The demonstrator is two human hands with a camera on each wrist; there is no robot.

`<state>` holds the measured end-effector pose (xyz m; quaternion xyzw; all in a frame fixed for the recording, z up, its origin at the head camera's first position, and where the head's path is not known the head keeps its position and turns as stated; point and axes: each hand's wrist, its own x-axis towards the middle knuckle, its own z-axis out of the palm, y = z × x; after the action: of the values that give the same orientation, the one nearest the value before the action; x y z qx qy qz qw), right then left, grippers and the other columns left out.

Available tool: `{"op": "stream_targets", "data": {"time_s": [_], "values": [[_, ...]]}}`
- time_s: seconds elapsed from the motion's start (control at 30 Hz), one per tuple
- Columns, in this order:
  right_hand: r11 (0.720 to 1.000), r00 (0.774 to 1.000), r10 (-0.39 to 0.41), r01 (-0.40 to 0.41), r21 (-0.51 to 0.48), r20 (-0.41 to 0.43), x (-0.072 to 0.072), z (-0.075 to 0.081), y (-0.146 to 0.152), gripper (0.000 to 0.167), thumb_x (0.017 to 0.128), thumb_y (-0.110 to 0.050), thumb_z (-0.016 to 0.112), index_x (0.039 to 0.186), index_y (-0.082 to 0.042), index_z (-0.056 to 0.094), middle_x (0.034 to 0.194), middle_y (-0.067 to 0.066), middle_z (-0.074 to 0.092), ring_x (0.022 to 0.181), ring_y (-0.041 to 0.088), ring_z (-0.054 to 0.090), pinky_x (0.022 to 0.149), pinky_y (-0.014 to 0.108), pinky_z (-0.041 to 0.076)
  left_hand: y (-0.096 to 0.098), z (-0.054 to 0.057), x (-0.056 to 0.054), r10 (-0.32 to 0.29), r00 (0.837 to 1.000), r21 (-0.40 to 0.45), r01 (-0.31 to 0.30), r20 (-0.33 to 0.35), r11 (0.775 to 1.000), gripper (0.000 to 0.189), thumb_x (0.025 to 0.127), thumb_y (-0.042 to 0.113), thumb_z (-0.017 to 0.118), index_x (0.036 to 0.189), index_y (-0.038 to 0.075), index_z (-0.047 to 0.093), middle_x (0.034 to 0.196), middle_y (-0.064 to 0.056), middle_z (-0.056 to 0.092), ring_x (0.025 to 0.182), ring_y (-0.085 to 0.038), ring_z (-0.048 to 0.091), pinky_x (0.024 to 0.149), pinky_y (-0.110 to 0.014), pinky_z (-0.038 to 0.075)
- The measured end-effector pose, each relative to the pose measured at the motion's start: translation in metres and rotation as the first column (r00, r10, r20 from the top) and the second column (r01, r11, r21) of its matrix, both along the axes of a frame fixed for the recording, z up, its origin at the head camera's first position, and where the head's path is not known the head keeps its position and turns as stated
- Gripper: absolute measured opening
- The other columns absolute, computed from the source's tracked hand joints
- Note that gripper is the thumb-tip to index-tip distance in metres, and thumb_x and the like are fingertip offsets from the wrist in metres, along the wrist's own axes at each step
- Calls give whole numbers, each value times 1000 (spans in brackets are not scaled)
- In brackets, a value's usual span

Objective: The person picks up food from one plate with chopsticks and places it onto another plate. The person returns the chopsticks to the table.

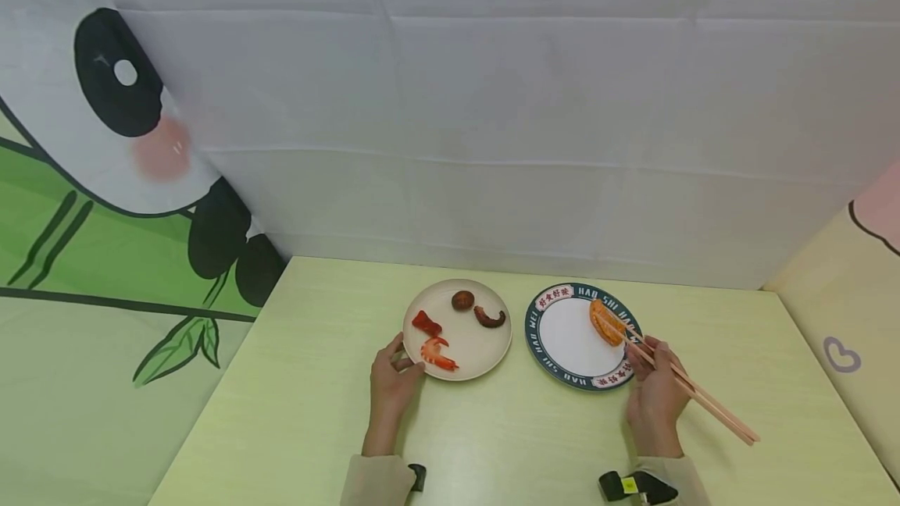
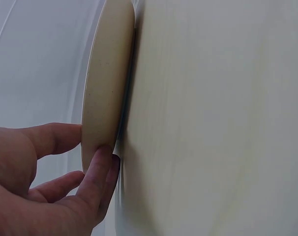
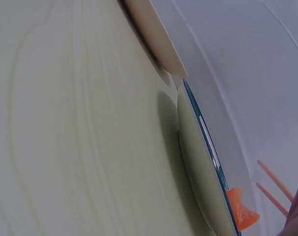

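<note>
At the lower left rim of a beige plate, my left hand grips the edge, thumb on the upper rim and fingers against its outer side in the left wrist view. On that plate lie a shrimp, a red piece, a round brown piece and a dark curved piece. My right hand holds a pair of wooden chopsticks. Their tips are over an orange, wedge-like food piece on the white plate with a dark green lettered rim; in the right wrist view they look apart from it.
Both plates stand side by side on a pale yellow-green table, a narrow gap between them. Behind the table hangs a whitish cloth. Printed cloth with a cartoon figure covers the left side.
</note>
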<state>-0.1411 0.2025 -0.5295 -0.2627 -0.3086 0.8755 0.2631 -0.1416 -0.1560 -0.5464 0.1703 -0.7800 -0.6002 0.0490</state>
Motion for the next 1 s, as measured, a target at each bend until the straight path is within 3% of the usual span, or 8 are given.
{"op": "stream_targets", "data": {"time_s": [0.13,0.37,0.67,1.0], "values": [[1000,1000,16,-16,-4,-11,0,1,-5,26,109,-8,55,97,4,76,86,12,76,67,21,78,63,25,60,0,0,0,0,1000,-3,0,5,1000,71,86,-10,72,152,-12,47,141,-30,55,109,-40,70,70,-19,49],[997,997,69,-71,44,43,2,1,-12,25,109,-13,56,101,-1,77,88,8,76,68,18,77,66,23,60,1,1,1,-2,1000,-6,2,1,1000,71,85,-10,73,151,-13,47,140,-31,56,107,-40,70,70,-19,49],[995,997,77,-78,60,26,3,6,-20,29,110,-12,54,97,-1,79,87,9,77,65,18,77,62,23,59,1,1,0,14,999,-20,-13,32,1000,70,87,-9,73,152,-10,48,141,-28,56,110,-38,69,73,-21,51],[990,992,119,-122,72,45,3,5,-27,26,109,-15,57,106,1,77,91,8,77,67,18,77,66,23,60,1,2,0,4,1000,-1,-4,20,1000,70,87,-10,72,152,-12,46,141,-29,55,110,-39,69,72,-21,51]]}}
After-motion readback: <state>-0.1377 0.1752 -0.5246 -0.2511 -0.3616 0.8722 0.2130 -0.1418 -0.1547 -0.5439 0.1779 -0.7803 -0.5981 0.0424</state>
